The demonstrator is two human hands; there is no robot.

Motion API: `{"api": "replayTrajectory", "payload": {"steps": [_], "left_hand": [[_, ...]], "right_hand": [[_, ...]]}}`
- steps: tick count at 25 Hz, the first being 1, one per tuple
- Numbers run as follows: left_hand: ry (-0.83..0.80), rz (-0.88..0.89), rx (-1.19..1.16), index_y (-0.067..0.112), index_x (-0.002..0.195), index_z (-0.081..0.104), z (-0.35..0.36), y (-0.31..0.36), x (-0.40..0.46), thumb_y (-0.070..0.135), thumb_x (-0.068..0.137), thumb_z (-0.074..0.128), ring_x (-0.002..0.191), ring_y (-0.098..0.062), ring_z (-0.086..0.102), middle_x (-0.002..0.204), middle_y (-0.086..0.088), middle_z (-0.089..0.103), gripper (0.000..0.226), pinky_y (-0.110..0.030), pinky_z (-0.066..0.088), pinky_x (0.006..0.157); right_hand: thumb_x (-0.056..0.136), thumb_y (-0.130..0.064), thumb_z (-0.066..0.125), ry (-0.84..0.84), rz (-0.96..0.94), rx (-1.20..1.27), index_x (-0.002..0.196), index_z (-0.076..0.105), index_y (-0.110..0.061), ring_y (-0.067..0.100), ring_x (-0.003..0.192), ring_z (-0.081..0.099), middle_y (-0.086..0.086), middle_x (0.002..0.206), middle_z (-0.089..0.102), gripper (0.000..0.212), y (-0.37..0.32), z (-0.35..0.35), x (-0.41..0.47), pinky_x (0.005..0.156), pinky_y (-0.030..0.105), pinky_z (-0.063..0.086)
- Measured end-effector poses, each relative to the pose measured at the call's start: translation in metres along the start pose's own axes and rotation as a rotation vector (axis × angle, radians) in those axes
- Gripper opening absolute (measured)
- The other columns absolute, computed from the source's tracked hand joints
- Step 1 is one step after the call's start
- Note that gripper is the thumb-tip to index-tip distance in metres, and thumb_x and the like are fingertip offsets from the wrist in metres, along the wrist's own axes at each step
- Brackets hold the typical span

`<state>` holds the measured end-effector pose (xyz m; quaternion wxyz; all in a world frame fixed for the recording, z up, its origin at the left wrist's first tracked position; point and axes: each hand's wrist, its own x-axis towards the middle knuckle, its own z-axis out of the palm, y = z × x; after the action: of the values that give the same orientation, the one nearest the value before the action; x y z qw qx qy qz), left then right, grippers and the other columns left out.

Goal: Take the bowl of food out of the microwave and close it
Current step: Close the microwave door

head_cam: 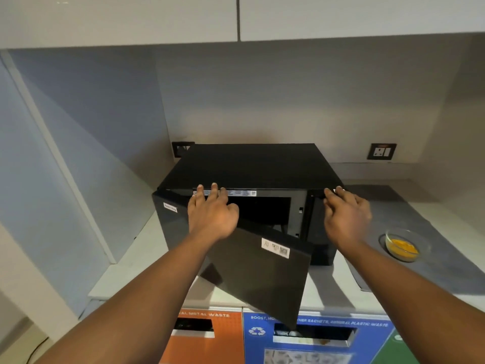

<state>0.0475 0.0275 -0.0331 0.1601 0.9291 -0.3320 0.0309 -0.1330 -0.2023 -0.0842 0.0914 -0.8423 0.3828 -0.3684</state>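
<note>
Bowl out on the surface, microwave door part-way open, both hands at the microwave.

The black microwave (252, 166) sits on a pale surface (136, 261) with its door (257, 274) swung out toward the camera. The left hand (210, 214) is spread flat, fingers loose, at the door's top edge, gripping nothing. The right hand (346, 214) reaches to the microwave's upper right front corner, fingers curled there; I cannot tell whether it grips. The glass bowl (404, 244) of yellow food rests on a grey mat (433, 271) to the microwave's right, apart from both hands.
</note>
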Motion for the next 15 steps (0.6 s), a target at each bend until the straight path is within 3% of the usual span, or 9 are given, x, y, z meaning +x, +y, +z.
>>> {"api": "replayTrajectory", "payload": {"steps": [4, 8, 10, 13, 15], "left_hand": [[0.058, 0.235, 0.03, 0.036, 0.155, 0.029, 0.01, 0.012, 0.009, 0.059, 0.101, 0.009, 0.156, -0.021, 0.007, 0.166, 0.009, 0.021, 0.062, -0.046, 0.016, 0.121], [0.071, 0.358, 0.1, 0.039, 0.154, 0.026, 0.018, 0.014, 0.024, 0.073, 0.093, 0.005, 0.155, -0.02, 0.012, 0.165, 0.012, 0.024, 0.074, -0.047, 0.021, 0.121], [0.051, 0.418, 0.146, 0.039, 0.154, 0.026, 0.018, 0.013, 0.032, 0.077, 0.091, 0.009, 0.154, -0.02, 0.015, 0.164, 0.011, 0.026, 0.076, -0.046, 0.024, 0.121], [0.052, 0.503, 0.154, 0.035, 0.154, 0.03, 0.023, 0.025, 0.037, 0.062, 0.1, 0.022, 0.153, -0.017, 0.021, 0.163, 0.01, 0.03, 0.061, -0.04, 0.024, 0.12], [0.093, 0.541, 0.124, 0.033, 0.154, 0.032, 0.03, 0.035, 0.038, 0.047, 0.104, 0.031, 0.152, -0.016, 0.025, 0.162, 0.009, 0.032, 0.051, -0.037, 0.023, 0.12]], "right_hand": [[0.102, -0.036, 0.049, 0.039, 0.028, 0.098, 0.132, 0.066, -0.022, 0.039, 0.129, 0.04, 0.007, 0.143, 0.058, 0.037, 0.001, -0.001, 0.001, 0.098, 0.047, 0.036], [0.097, -0.067, 0.023, 0.054, 0.039, 0.215, 0.133, 0.064, -0.021, 0.035, 0.135, 0.034, 0.007, 0.145, 0.055, 0.071, -0.001, 0.001, -0.006, 0.102, 0.052, 0.039], [0.093, -0.074, 0.022, 0.018, 0.007, 0.191, 0.138, 0.058, -0.017, 0.034, 0.144, 0.026, 0.009, 0.152, 0.049, 0.081, -0.001, 0.005, -0.007, 0.111, 0.053, 0.033], [0.096, -0.067, 0.034, -0.026, -0.096, 0.013, 0.142, 0.053, -0.014, 0.03, 0.155, 0.011, 0.006, 0.159, 0.041, 0.072, -0.004, 0.01, -0.002, 0.12, 0.053, 0.015], [0.101, -0.056, 0.033, -0.048, -0.21, -0.076, 0.143, 0.051, -0.016, 0.029, 0.156, 0.012, 0.006, 0.159, 0.041, 0.061, -0.007, 0.014, 0.003, 0.121, 0.052, 0.013]]}}
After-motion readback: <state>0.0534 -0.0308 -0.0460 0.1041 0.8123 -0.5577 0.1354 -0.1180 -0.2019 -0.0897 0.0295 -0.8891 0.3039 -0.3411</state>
